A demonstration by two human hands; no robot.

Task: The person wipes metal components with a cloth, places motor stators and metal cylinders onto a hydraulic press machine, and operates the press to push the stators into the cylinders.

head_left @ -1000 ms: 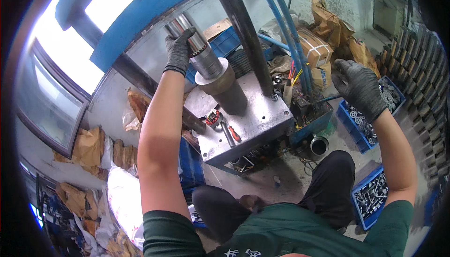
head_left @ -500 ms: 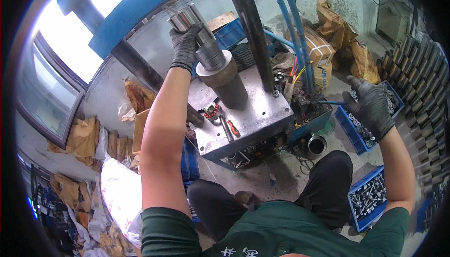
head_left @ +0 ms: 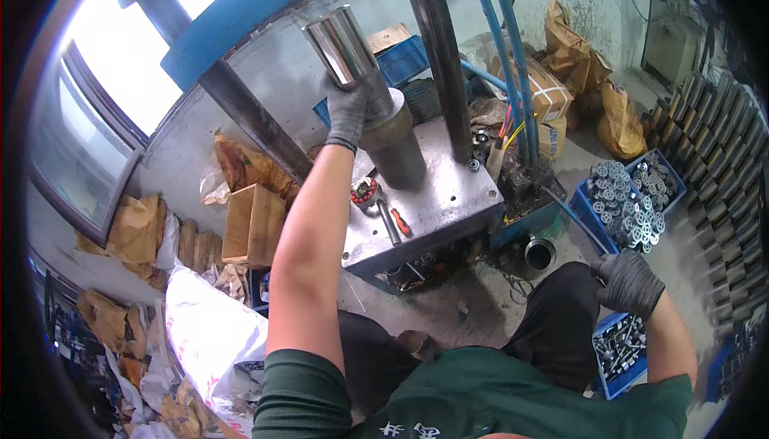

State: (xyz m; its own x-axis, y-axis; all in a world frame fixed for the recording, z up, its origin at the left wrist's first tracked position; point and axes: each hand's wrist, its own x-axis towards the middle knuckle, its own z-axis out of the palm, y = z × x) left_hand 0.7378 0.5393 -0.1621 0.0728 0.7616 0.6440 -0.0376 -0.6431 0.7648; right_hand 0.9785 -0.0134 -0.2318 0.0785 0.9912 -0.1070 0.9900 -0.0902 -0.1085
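My left hand (head_left: 351, 109), in a dark grey glove, reaches up to the press and is closed around the lower part of a shiny metal cylinder (head_left: 343, 45). That cylinder stands tilted in view on a grey collar, above a thick dark steel sleeve (head_left: 396, 159) on the press table (head_left: 448, 179). The palm hides where the parts meet. My right hand (head_left: 629, 285), gloved too, is curled near my right knee, at the end of a thin blue lever (head_left: 578, 223) that comes from the oily blue box. Its fingers are partly hidden.
A red-rimmed round part (head_left: 364, 192), a hammer-like tool (head_left: 388, 221) and an orange-handled tool (head_left: 401, 223) lie on the press table. Blue bins with metal discs (head_left: 621, 199) and bolts (head_left: 621, 347) stand at right. Dark press columns (head_left: 436, 54) flank the work.
My right hand has come down and towards me, and the blue lever has swung down with it. My left hand has slid lower on the shiny cylinder. The view has shifted slightly.
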